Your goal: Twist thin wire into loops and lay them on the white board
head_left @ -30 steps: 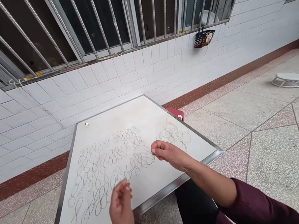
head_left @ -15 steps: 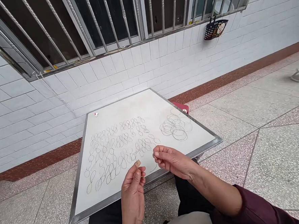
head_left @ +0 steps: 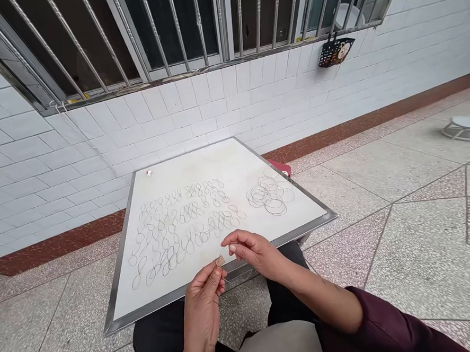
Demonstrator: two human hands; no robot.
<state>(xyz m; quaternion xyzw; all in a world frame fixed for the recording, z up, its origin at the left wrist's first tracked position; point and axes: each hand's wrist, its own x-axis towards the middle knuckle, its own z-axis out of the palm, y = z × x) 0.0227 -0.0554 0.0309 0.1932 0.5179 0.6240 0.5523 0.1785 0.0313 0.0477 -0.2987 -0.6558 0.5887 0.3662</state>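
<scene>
Between its thumb and fingers, my left hand (head_left: 205,300) pinches a small tan piece (head_left: 220,261), with thin wire ends showing at its top. Just right of it, my right hand (head_left: 255,252) is closed at the fingertips, with a thin strand faintly visible by the thumb. Both hands are over the near edge of the white table (head_left: 187,168). Rows of thin wire twisted into figure-eight loops (head_left: 169,259) lie beyond my left hand. A heap of round wire rings (head_left: 271,195) lies at the right of the tabletop.
A small red and white item (head_left: 149,174) sits at the table's far left corner. Behind the table are a tiled wall and a barred window. A dark basket (head_left: 335,51) hangs from the bars. Part of a red stool (head_left: 280,167) shows beyond the right edge.
My right hand has moved left, closer to the tan piece in my left hand. The view has shifted slightly. Thin wire ends now show by the tan piece.
</scene>
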